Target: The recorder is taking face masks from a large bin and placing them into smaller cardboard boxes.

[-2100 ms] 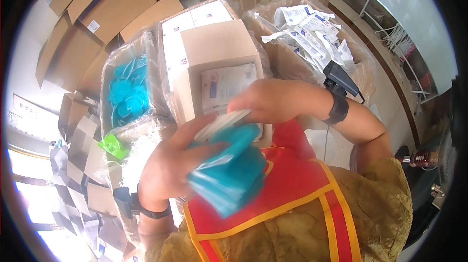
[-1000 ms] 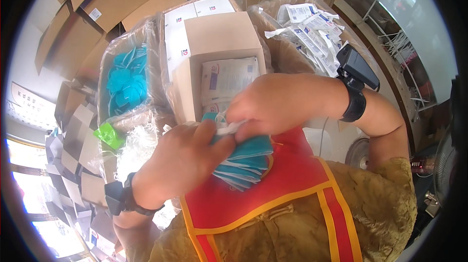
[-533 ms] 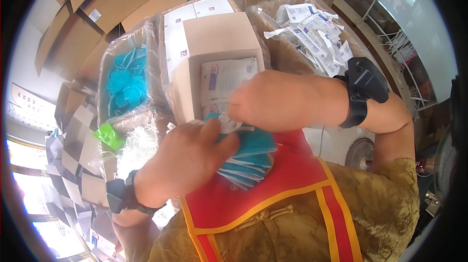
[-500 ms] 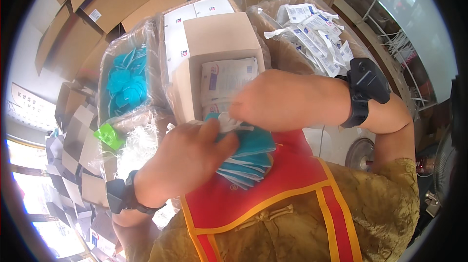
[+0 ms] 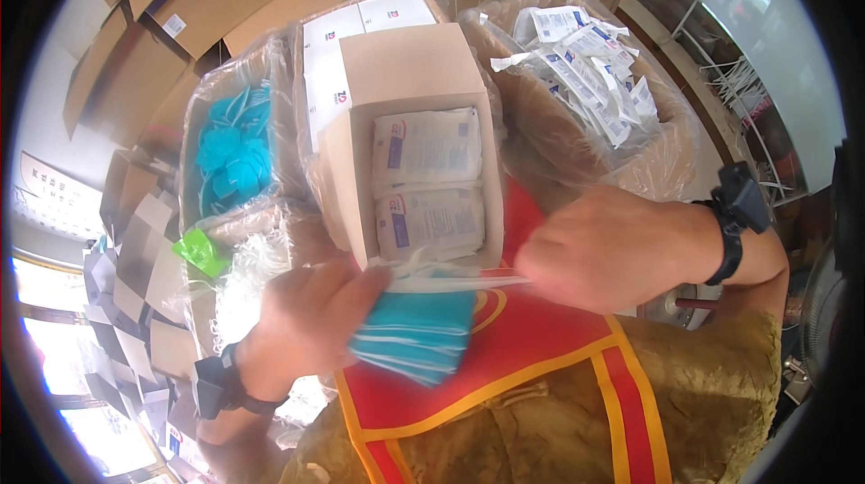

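Observation:
My left hand (image 5: 311,308) is closed on the edge of a stack of thin teal sheets with white edges (image 5: 414,335), which look like face masks. The stack fans out below the fingers over my red apron. White straps (image 5: 450,283) stretch from the stack's top across to my right hand (image 5: 577,245), whose fingers are pinched on their far end. Just beyond both hands stands an open carton (image 5: 410,60) holding two rows of white sealed packets (image 5: 428,149). My fingertips are partly blurred, and the left ones are partly hidden.
To the left, a plastic-lined box holds teal bundles (image 5: 236,155); nearer are white stringy material (image 5: 257,259) and a green piece (image 5: 201,252). White packets (image 5: 586,60) fill part of a lined box (image 5: 662,146) at the right. White cartons (image 5: 324,78) stand behind the open one.
My right hand has moved right and toward me, away from the left, drawing the white straps out straight. My left hand and the teal stack have shifted slightly left and nearer, uncovering the lower packets.

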A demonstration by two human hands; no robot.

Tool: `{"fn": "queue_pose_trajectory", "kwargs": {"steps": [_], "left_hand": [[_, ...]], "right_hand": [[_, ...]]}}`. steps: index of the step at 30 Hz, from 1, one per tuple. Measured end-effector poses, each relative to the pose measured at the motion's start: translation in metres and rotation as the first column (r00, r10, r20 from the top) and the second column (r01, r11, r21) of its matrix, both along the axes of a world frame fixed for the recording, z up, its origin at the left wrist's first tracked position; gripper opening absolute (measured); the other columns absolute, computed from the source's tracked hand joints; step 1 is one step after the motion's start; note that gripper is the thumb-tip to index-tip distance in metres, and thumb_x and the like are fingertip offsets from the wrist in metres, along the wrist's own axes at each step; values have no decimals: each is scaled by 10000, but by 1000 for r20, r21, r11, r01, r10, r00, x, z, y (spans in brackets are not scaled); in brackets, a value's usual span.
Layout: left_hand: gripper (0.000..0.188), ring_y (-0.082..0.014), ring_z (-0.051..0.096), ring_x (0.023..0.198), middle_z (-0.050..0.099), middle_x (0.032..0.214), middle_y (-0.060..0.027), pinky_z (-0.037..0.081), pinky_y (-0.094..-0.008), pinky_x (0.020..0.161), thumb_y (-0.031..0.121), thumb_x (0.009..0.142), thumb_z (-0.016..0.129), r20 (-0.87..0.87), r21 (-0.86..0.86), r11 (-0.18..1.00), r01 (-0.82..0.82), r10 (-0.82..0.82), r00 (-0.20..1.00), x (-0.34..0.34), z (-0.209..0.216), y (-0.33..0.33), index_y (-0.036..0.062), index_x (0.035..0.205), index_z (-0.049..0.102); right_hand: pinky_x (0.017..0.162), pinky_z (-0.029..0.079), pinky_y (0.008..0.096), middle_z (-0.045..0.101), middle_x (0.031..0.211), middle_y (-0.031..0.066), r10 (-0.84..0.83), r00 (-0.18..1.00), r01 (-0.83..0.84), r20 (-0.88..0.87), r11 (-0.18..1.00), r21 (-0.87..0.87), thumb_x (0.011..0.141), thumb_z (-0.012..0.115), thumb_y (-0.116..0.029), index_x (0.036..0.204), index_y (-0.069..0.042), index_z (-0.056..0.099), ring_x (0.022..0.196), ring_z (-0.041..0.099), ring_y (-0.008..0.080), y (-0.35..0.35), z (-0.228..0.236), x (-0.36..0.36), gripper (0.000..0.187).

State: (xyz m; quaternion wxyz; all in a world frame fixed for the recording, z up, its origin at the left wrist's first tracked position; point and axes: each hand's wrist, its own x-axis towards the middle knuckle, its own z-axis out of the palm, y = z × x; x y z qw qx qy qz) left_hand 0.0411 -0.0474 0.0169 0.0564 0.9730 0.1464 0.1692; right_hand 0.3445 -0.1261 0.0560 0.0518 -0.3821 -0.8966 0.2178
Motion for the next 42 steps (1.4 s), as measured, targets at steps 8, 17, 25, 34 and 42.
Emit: {"fn": "queue_pose_trajectory", "kwargs": {"steps": [8, 17, 25, 34, 42], "left_hand": [[378, -228, 595, 564, 596, 725, -52, 461, -335, 501, 269, 636, 756, -2, 94, 989, -111, 112, 994, -32, -9, 7, 92, 937, 613], [291, -268, 594, 579, 605, 757, -91, 450, -363, 497, 115, 639, 693, 7, 99, 979, -179, 179, 984, -58, -16, 23, 70, 923, 647], [300, -389, 626, 866, 642, 967, -199, 512, -383, 766, 63, 676, 659, 52, 251, 851, -461, 464, 884, -100, -28, 36, 17, 971, 635], [249, -264, 655, 729, 654, 975, -97, 508, -357, 600, 178, 729, 775, 89, -97, 993, -68, 77, 993, -22, -16, 3, 127, 965, 715], [341, -266, 596, 685, 576, 893, -89, 494, -354, 559, 84, 605, 671, -16, 109, 989, -97, 99, 995, -20, -28, 46, 135, 942, 690]], "right_hand": [[515, 465, 403, 588, 678, 104, -87, 996, 87, 4, 985, -148, 895, 611, -247, 792, -65, 510, 652, 618, 307, -31, 18, 27, 232], [536, 467, 372, 588, 678, 76, -180, 982, 185, 52, 974, -134, 903, 606, -248, 812, -77, 534, 650, 619, 271, -41, 25, 41, 206], [565, 433, 232, 541, 702, -1, -643, 722, 514, -254, 745, -424, 973, 521, -221, 926, -40, 577, 635, 532, 76, -28, 9, 80, 195], [519, 400, 212, 583, 725, 16, -750, 133, -112, -648, 638, -762, 959, 550, -237, 912, -41, 594, 585, 512, 77, 46, -68, 2, 206], [417, 194, 188, 389, 554, -73, -715, 330, -138, -616, 609, -781, 943, 581, -402, 712, -77, 586, 463, 288, 19, 62, -92, -1, 400]]}}
